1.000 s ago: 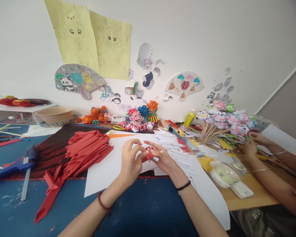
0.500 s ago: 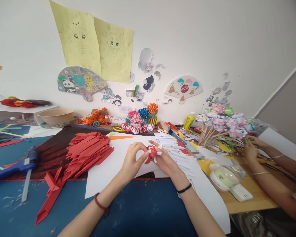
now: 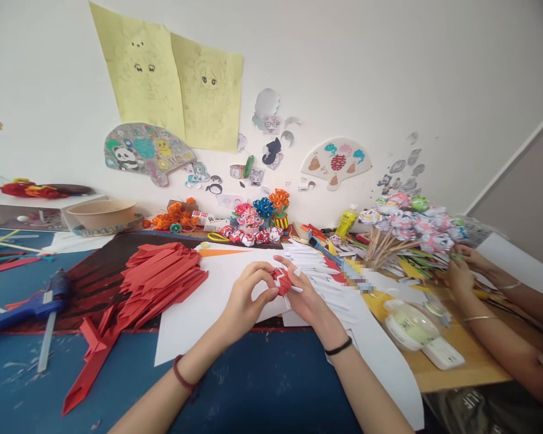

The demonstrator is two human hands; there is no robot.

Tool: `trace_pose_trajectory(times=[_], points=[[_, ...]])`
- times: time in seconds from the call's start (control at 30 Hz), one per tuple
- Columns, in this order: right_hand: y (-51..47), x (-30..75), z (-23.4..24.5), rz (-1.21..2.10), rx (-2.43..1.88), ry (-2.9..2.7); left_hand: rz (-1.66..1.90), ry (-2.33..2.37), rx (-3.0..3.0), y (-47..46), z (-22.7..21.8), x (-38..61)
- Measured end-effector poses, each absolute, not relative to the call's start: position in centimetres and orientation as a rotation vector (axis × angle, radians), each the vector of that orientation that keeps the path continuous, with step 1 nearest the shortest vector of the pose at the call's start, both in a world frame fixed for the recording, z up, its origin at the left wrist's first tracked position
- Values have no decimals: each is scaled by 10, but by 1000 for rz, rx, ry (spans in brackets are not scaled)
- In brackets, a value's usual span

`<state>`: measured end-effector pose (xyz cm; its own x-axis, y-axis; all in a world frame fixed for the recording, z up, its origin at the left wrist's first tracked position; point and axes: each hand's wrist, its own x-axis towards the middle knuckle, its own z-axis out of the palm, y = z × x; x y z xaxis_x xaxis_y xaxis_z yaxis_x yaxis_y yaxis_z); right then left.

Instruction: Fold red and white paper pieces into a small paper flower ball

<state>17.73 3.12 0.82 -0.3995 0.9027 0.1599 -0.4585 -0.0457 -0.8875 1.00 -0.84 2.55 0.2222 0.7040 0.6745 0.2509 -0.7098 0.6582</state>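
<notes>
Through my feed, the red-and-white folded paper (image 3: pixel 282 282) sits at six o'clock, pinched by my left hand (image 3: pixel 247 295) and gripped by my right hand (image 3: pixel 305 296). The red end jutting toward seven half a second ago no longer shows — I judge the paper's being turned, not released — with red strips (image 3: pixel 163 277) at nine.

White wall (image 3: pixel 366 72) behind blue tabletop (image 3: pixel 262 380)

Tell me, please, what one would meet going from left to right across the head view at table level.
Blue glue gun, pile of folded red paper strips, left hand, right hand (red-and-white folded paper held between the two), clear rounded container, co-worker's hands.
</notes>
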Motion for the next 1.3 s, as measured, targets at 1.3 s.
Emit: trace_pose_trajectory(times=[1.3], points=[[41, 182, 0, 869, -1027, -1342, 1590, 1500, 2148, 2, 5, 6]])
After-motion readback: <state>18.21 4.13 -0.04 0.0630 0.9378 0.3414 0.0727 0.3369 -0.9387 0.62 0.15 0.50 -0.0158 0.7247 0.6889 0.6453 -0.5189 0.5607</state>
